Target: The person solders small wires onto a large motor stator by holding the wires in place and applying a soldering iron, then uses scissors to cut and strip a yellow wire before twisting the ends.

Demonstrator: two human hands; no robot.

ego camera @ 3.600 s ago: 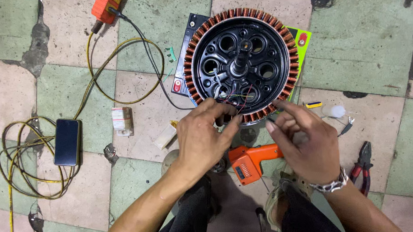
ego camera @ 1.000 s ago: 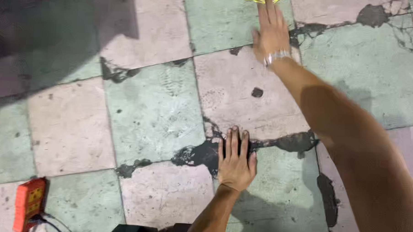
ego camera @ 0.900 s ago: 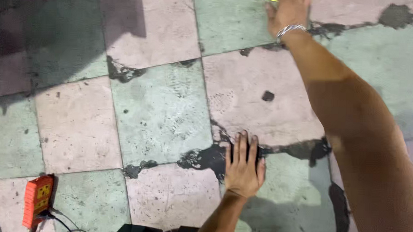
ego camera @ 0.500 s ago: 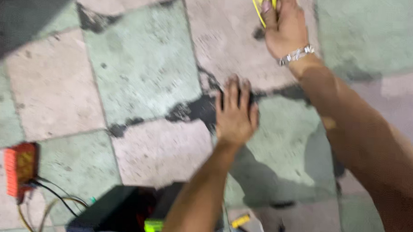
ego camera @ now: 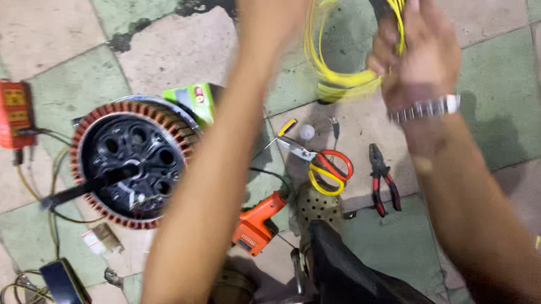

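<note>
r hand (ego camera: 415, 52) grips yellow wire coil (ego camera: 336, 70)

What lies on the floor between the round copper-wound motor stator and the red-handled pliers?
In the head view, orange-and-yellow-handled scissors lie between the stator and pliers; the left forearm crosses above.

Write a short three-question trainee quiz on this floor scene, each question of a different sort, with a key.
1. True or false: the right hand has its grip on a coil of yellow wire.
2. Which tool lies on the floor between the scissors and the green tile at right?
A. red-handled pliers
B. a hammer
C. a paint brush
3. Fill in: the round motor stator is ringed with ______-coloured windings.

Key: 1 true; 2 A; 3 copper.
</note>
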